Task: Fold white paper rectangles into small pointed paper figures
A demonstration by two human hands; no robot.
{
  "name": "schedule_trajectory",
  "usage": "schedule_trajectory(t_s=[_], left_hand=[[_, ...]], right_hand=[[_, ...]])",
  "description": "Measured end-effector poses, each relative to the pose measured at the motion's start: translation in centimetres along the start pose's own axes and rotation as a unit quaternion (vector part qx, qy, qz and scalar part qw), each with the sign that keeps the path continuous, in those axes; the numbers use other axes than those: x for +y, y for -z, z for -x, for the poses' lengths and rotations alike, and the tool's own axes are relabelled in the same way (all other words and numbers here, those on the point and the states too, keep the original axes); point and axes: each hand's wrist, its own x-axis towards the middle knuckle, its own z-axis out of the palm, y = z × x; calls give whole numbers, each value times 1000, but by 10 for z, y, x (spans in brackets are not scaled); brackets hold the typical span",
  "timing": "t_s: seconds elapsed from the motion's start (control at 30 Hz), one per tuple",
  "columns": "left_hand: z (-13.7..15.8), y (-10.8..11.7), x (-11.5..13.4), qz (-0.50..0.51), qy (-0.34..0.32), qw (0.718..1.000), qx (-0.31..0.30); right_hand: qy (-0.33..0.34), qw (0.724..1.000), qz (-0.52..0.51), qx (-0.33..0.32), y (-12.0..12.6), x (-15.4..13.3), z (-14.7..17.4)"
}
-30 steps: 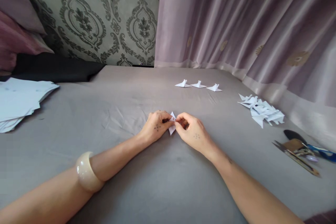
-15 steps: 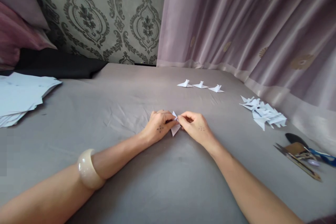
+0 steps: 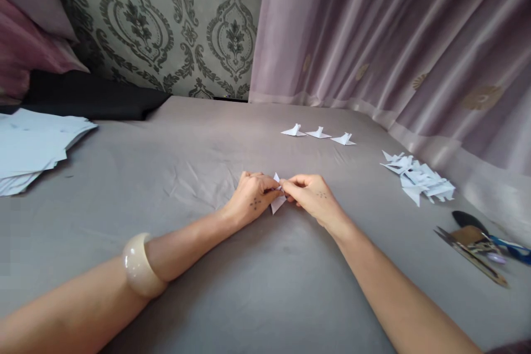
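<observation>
Between my two hands is a small piece of folded white paper (image 3: 277, 204), its pointed tips showing above and below my fingers. My left hand (image 3: 254, 193) pinches it from the left, thumb and fingers closed on it. From the right, my right hand (image 3: 309, 193) pinches its other side, with the fingertips of both hands almost touching. My fingers cover the middle of the paper. Beyond my hands, three folded paper figures (image 3: 318, 133) stand in a row on the grey sheet (image 3: 199, 155).
A heap of folded white paper pieces (image 3: 421, 180) lies to the right. Nearer are scissors (image 3: 468, 254) and other small tools, partly blurred. At the left is a stack of white paper (image 3: 33, 144) beside black cloth (image 3: 95, 99). A purple curtain (image 3: 332, 38) borders the back right.
Both hands keep their pinch on the folded paper. My right fingers have shifted slightly on it, and the whole view has moved a little.
</observation>
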Motion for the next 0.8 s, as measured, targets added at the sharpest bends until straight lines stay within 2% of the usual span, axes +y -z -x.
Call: schedule_trajectory(t_s=[0.37,0.63,0.8], left_hand=[[0,-1,-2,5,-1,1000,-12],[-1,0,-2,17,11,1000,-17],[-1,-1,-3,20,20,1000,-12]], right_hand=[[-35,998,-20,-57,9,-1,-1],[-84,985,-121,-86,8,0,-4],[-91,982,-132,-97,10,6,-7]])
